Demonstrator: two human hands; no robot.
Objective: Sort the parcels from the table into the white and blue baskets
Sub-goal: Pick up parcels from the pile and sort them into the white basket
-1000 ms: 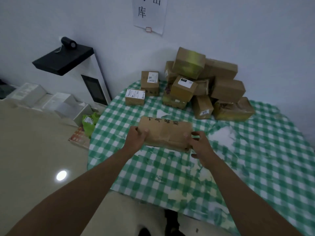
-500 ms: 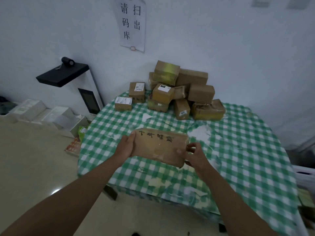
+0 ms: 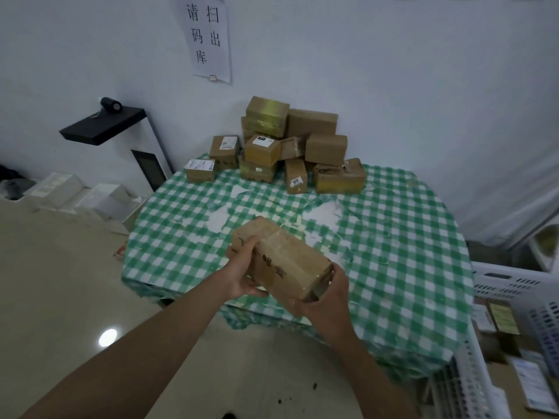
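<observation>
I hold a long brown cardboard parcel [image 3: 284, 261] with black writing on its side, above the near edge of the green checked table [image 3: 393, 252]. My left hand [image 3: 242, 273] grips its far left end from the side and below. My right hand [image 3: 325, 293] holds its near right end. A pile of several brown parcels [image 3: 290, 146] stands at the back of the table against the wall. A white basket [image 3: 508, 285] with parcels inside stands on the floor at the right edge. No blue basket shows.
A white and black scanner stand [image 3: 136, 146] rises left of the table, with white boxes [image 3: 90, 198] on the floor beside it. A paper sign [image 3: 208, 37] hangs on the wall. Beige floor lies to the left and below me.
The parcel has been lifted off the table, drawn toward me and turned so one end points at me. The view has backed away and the white basket has come into sight at right.
</observation>
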